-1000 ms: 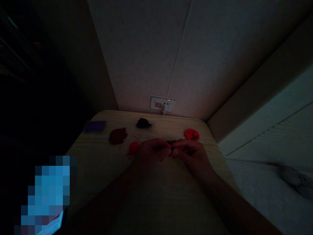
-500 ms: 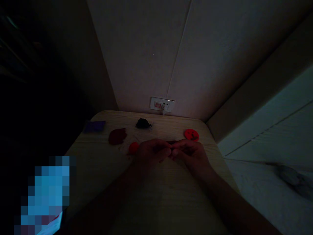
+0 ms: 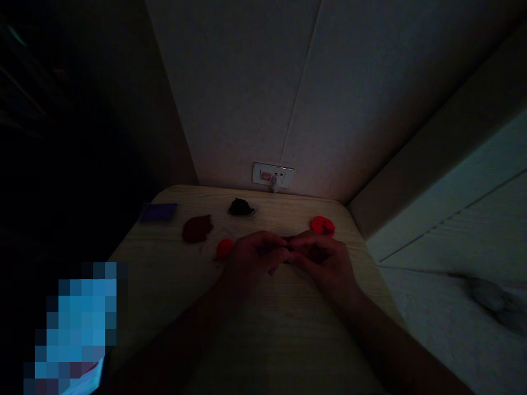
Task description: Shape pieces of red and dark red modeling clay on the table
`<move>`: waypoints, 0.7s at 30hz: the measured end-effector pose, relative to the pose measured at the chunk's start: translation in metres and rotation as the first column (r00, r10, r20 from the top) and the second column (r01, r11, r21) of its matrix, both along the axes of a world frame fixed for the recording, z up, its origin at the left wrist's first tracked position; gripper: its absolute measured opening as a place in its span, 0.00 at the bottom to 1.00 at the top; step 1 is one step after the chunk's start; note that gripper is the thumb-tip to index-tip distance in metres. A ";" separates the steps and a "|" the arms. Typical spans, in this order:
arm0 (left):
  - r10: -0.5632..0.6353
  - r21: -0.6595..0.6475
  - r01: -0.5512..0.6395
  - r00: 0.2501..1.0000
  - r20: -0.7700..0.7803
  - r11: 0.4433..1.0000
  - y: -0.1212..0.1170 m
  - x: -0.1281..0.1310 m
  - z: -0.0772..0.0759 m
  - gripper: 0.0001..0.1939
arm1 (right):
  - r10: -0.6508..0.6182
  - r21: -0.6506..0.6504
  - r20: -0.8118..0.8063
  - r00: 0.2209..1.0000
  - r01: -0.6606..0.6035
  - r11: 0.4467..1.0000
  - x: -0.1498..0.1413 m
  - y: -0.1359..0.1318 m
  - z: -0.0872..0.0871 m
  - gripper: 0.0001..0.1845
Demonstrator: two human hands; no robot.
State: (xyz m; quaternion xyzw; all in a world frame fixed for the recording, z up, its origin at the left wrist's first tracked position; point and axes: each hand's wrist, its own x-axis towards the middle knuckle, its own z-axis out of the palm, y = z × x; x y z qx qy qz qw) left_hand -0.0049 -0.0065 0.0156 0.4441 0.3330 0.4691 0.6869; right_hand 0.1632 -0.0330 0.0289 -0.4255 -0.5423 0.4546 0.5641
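Note:
The room is very dim. My left hand [image 3: 253,257] and my right hand [image 3: 319,259] meet over a small wooden table [image 3: 263,323], fingertips pinched together on a small dark piece [image 3: 289,242] that I cannot make out clearly. A bright red lump [image 3: 224,248] lies just left of my left hand. A flat red disc with dark marks [image 3: 322,225] lies beyond my right hand. A dark red flattened piece [image 3: 197,228], a black lump [image 3: 241,207] and a purple piece [image 3: 158,212] lie farther back on the table.
A wall socket plate [image 3: 273,175] sits on the wall just behind the table. A bed with pale bedding [image 3: 461,263] runs along the right side. The left side is dark, with a blurred bright patch at the lower left.
Both hands stay pinched together at the same spot, with only small finger movements. The pieces on the table have not moved.

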 end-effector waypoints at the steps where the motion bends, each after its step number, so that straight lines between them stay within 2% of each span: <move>1: 0.003 -0.003 -0.003 1.000 -0.009 1.000 0.000 0.000 0.000 0.11 | 0.004 0.034 0.023 1.000 -0.005 0.999 0.000 0.000 0.000 0.11; 8: 0.020 0.001 -0.020 1.000 0.017 1.000 0.000 -0.002 0.001 0.11 | -0.074 0.259 0.315 0.946 -0.011 0.966 0.003 -0.002 -0.001 0.10; 11: 0.025 -0.001 -0.025 1.000 0.008 1.000 0.001 -0.002 0.000 0.11 | -0.129 0.333 0.367 0.921 0.000 0.943 0.004 -0.003 -0.001 0.08; 17: 0.044 -0.013 -0.044 0.999 0.028 0.999 0.002 -0.001 -0.005 0.11 | -0.162 0.353 0.389 0.907 0.016 0.936 0.003 -0.004 0.000 0.11; 21: 0.052 -0.024 -0.052 0.999 -0.001 0.998 0.002 -0.001 -0.004 0.11 | -0.137 0.328 0.407 0.903 -0.004 0.945 0.003 -0.005 0.001 0.07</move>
